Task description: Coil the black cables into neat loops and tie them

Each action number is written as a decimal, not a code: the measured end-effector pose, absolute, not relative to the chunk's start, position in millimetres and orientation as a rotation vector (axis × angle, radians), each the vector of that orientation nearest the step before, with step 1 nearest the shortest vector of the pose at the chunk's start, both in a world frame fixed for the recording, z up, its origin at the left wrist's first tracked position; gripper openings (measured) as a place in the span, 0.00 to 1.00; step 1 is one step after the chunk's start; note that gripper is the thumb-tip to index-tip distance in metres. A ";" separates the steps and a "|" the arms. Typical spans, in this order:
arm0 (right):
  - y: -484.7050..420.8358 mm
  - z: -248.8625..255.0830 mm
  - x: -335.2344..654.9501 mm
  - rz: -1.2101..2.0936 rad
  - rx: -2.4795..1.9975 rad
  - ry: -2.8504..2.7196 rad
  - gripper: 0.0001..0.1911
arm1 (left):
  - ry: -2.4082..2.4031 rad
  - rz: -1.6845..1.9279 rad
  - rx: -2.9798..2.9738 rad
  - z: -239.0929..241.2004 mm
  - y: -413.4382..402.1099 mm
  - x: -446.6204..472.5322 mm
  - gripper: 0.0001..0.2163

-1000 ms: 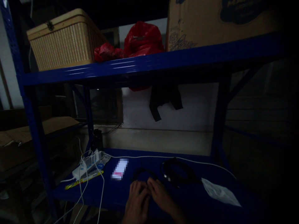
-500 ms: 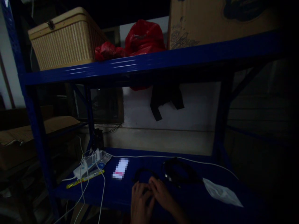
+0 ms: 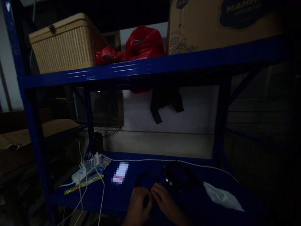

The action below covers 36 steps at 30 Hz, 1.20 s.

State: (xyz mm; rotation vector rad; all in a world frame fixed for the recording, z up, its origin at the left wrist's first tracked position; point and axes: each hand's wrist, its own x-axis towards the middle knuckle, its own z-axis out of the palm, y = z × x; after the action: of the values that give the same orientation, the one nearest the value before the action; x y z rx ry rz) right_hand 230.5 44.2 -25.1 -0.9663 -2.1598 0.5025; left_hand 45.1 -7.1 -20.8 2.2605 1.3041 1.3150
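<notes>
Left hand [image 3: 139, 201] and right hand [image 3: 164, 200] curl close together over the blue shelf [image 3: 115, 197], a black cable [image 3: 146, 174] arching just beyond their fingers (whether either grips it, I cannot tell)

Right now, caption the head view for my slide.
Left hand and right hand close together by a dark cable on a blue shelf.

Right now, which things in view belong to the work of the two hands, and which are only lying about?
Seemingly in the job:
left hand
right hand
curved black cable by the hands; too dark to confirm a grip

Seemingly just lying about:
coiled black cable
lit phone
white power strip
white plastic packet
wicker basket
red plastic bag
cardboard box
</notes>
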 end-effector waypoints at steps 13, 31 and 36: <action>42.3 -20.1 235.4 0.648 -0.962 -1.980 0.10 | 1.175 1.261 1.996 -12.2 5.3 33.9 0.04; 41.8 -18.9 237.9 0.827 -1.059 -1.938 0.13 | 1.136 1.358 1.937 -9.1 8.1 35.6 0.03; 43.4 -28.0 240.0 0.755 -1.112 -1.921 0.14 | 1.130 1.347 1.969 -19.2 14.9 36.1 0.03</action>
State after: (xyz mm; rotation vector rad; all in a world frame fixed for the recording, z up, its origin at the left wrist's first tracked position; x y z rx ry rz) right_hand 240.0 43.4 -28.0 -1.1118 -1.9207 0.7545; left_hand 36.1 14.9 -19.2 1.9689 1.1301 1.3467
